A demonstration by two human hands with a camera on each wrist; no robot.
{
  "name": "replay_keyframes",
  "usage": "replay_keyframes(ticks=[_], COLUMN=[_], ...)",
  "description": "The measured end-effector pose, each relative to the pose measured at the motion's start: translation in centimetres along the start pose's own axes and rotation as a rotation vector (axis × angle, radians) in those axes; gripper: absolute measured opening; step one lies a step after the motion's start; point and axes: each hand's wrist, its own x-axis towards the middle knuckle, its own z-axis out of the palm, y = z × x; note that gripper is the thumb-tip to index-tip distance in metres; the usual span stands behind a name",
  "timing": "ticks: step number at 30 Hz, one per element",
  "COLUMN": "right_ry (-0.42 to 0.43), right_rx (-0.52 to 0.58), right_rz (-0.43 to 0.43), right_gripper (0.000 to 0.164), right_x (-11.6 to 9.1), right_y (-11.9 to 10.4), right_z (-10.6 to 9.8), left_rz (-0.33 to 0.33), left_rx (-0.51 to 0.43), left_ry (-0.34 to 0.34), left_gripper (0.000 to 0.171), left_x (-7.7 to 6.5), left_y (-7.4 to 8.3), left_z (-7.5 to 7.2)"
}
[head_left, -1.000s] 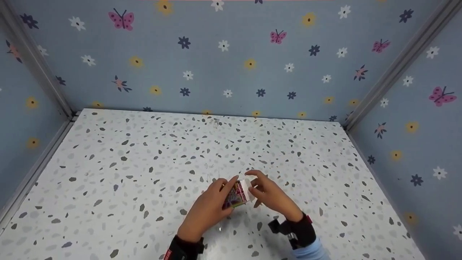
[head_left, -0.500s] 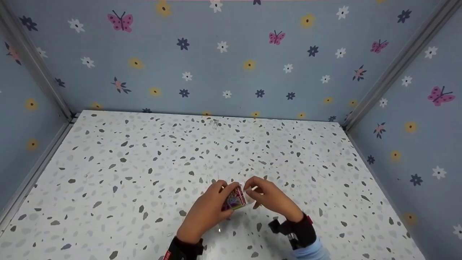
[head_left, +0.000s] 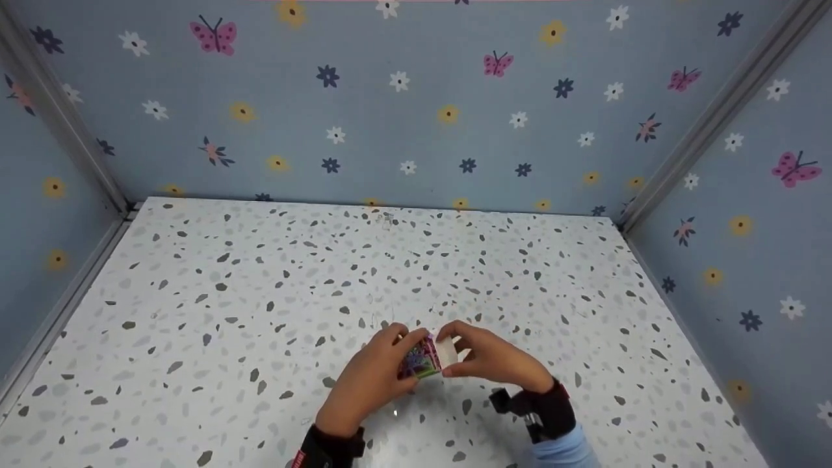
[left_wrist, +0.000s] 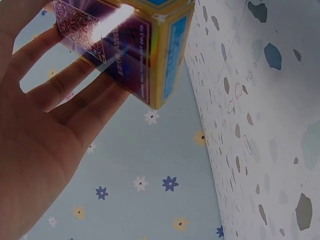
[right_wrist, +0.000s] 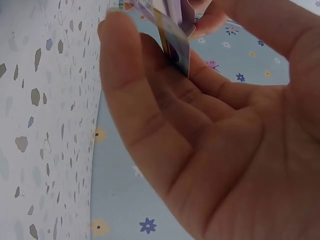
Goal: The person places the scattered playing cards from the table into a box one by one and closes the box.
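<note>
A small, colourful card box [head_left: 421, 357] is held above the table, printed in purple with gold and blue edges in the left wrist view [left_wrist: 125, 55]. My left hand [head_left: 370, 377] grips it from the left, fingers along the far side and thumb at the near edge. The box's white end flap [head_left: 446, 351] stands out to the right. My right hand [head_left: 497, 357] holds this end, with index finger and thumb at its corners. From the right wrist, the raised flap [right_wrist: 176, 42] lies against the curled fingers [right_wrist: 125, 65]; what is inside the box is hard to make out.
The white speckled table [head_left: 260, 273] spreads around both hands. Blue flowered panels [head_left: 390, 117] stand at its back and sides, with grey metal posts [head_left: 715, 123] at the corners. Black straps [head_left: 546, 409] are on both wrists.
My right hand has moved from above the flap to holding its end, thumb and index now at the corners. The box has shifted slightly down; my left hand keeps its grip.
</note>
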Motion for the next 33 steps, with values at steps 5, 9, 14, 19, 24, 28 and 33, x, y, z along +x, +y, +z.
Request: replay_keyframes(ticks=[5, 9, 14, 19, 24, 28, 33], right_ry=[0.048, 0.11, 0.139, 0.142, 0.159, 0.159, 0.142], right_rx=[-0.052, -0.096, -0.093, -0.084, -0.066, -0.025, 0.035], right_rz=[-0.027, -0.038, -0.016, -0.018, -0.039, -0.028, -0.049], right_gripper=[0.036, 0.032, 0.031, 0.033, 0.047, 0.053, 0.042], right_x=[0.1, 0.4, 0.6, 0.6, 0.7, 0.7, 0.7], right_y=[0.0, 0.1, 0.0, -0.4, -0.7, -0.9, -0.8], right_z=[0.3, 0.6, 0.8, 1.1, 1.6, 1.8, 1.7], left_rz=[-0.02, -0.022, -0.011, 0.015, 0.022, 0.006, -0.02], left_rx=[-0.004, -0.01, -0.008, 0.001, 0.025, 0.042, 0.029], left_ry=[-0.013, -0.011, 0.005, 0.038, 0.071, 0.091, 0.101], left_gripper=[0.062, 0.061, 0.06, 0.06, 0.059, 0.059, 0.059], left_x=[0.0, 0.1, 0.2, 0.2, 0.2, 0.1, 0.2], left_y=[0.1, 0.1, 0.1, -0.1, -0.3, -0.4, -0.4], left_z=[0.1, 0.1, 0.1, 0.2, 0.3, 0.6, 0.5])
